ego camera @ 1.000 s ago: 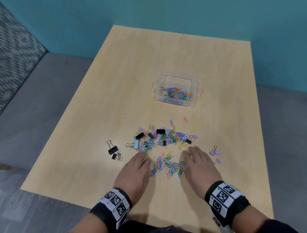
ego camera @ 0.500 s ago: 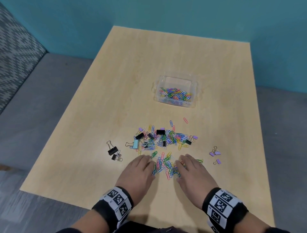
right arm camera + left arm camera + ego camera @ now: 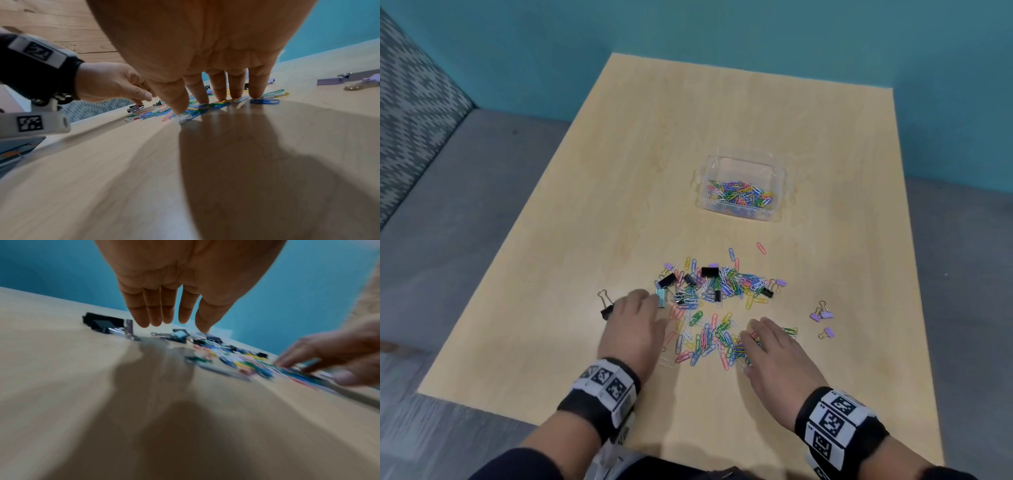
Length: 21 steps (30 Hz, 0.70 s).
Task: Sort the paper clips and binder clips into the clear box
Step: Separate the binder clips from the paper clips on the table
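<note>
A loose pile of coloured paper clips mixed with black binder clips lies in the middle of the wooden table. Behind it stands the clear box, holding paper clips. My left hand hovers with straight fingers between a teal binder clip and two black binder clips; the left hand holds nothing. My right hand lies flat, and its fingertips press on paper clips at the pile's near right.
Three small purple binder clips lie apart at the right, also the purple clips. A stray pink paper clip lies between pile and box. Teal wall behind the table, grey floor and a patterned rug on the left.
Both hands first drew paper clips back toward the near edge. The left hand has since lifted off them and moved left and forward toward the teal and black binder clips.
</note>
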Available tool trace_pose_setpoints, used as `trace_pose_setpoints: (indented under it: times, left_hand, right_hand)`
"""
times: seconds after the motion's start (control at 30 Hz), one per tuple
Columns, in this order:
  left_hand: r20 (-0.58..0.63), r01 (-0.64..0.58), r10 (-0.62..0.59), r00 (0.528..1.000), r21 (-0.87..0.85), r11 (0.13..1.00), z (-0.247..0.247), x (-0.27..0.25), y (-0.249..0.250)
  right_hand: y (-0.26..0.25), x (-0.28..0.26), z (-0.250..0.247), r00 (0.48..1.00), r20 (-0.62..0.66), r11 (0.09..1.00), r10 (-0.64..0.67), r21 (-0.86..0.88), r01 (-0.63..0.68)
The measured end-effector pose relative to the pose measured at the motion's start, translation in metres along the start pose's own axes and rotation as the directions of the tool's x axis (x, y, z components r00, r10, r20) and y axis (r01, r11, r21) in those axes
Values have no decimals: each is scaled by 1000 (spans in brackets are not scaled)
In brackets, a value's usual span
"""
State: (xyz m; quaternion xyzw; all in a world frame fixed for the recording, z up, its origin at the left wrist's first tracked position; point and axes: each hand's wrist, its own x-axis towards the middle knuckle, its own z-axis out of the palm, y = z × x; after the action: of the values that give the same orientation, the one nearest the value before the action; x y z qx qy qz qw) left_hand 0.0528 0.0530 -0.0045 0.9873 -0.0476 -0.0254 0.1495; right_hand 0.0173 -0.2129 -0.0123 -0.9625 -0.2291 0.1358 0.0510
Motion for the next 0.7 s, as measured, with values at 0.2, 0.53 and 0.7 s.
trace_pose_setpoints:
  times: [0.2, 0.53, 0.7]
  left_hand:
    - [250, -39, -17, 968, 216, 976, -12, 40, -5]
    - [142, 90, -106, 984, 114, 989, -27, 42, -9]
    - [135, 251, -262, 956, 89, 964, -39, 41, -34]
  right_hand:
    - [-1, 1, -3, 1000, 3, 1000, 9, 17, -10]
    - [2, -6, -12, 991, -67, 992, 115, 66, -110]
    - [-3, -15, -6, 986, -40, 984, 159, 82, -155]
